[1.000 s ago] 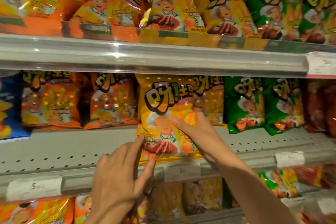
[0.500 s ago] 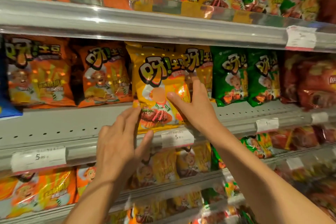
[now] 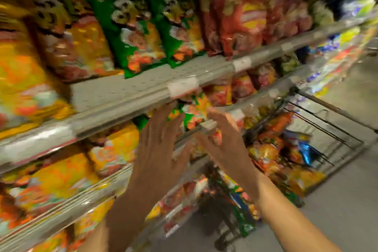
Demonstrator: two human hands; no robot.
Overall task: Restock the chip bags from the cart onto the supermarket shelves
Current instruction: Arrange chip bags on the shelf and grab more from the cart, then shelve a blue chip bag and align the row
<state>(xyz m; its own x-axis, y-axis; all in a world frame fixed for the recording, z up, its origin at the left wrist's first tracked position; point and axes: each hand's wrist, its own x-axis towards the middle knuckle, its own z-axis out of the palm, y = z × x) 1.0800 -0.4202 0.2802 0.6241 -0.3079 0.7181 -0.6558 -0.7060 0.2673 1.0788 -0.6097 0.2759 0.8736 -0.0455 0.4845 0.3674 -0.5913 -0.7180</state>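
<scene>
Nothing is being held: the left hand (image 3: 157,145) and the right hand (image 3: 223,145) are being carried with fingers spread and relaxed, in front of the shelf edge (image 3: 122,108). The step in hand is judged to be the turn between bags. Next, a chip bag is to be grasped from the cart (image 3: 286,149), where a pile is lying, too blurred to be counted. Two green bags (image 3: 143,32) are being displayed upright on the shelf above

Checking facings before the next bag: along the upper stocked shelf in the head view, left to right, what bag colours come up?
yellow bags → orange bag → green bags → red bags
</scene>
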